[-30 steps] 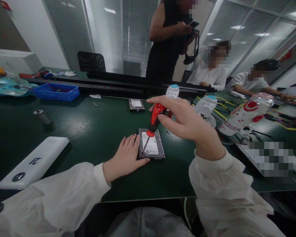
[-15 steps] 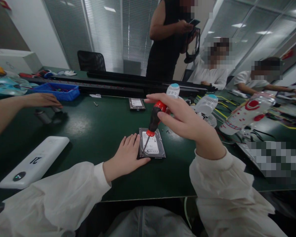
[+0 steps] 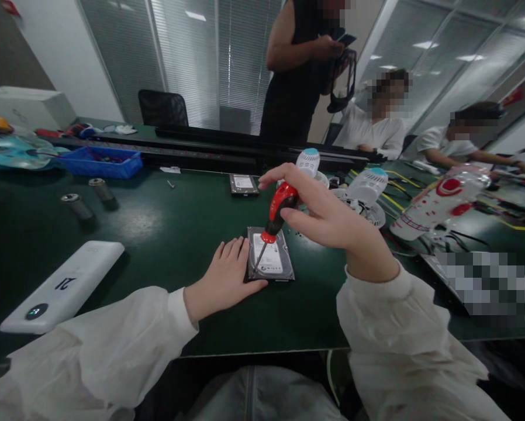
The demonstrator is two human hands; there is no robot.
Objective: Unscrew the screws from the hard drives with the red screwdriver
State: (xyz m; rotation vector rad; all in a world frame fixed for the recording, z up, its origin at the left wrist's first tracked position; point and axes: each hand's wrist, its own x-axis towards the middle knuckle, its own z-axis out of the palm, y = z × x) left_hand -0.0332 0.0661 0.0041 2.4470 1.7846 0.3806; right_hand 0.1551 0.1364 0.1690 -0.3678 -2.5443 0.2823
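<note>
"Hard drive (image 3: 285,264) is on the bench (image 3: 289,327); hands?"

"Left hand (image 3: 223,275) open against its left edge, right hand (image 3: 326,216) gripping the screwdriver (image 3: 276,211) above it."

"Tip (image 3: 256,269) looks near its near-left corner, shaft (image 3: 261,255) tilted. I'd straighten up, press squarely."

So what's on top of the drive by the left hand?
A white label, plus the tip of the screwdriver at the near left corner of the drive. The shaft hides a strip of label; whatever is beneath the tip is covered.

Right grip (image 3: 317,211) holds screwdriver (image 3: 276,217), seemingly touching hard drive (image 3: 275,259).
</note>
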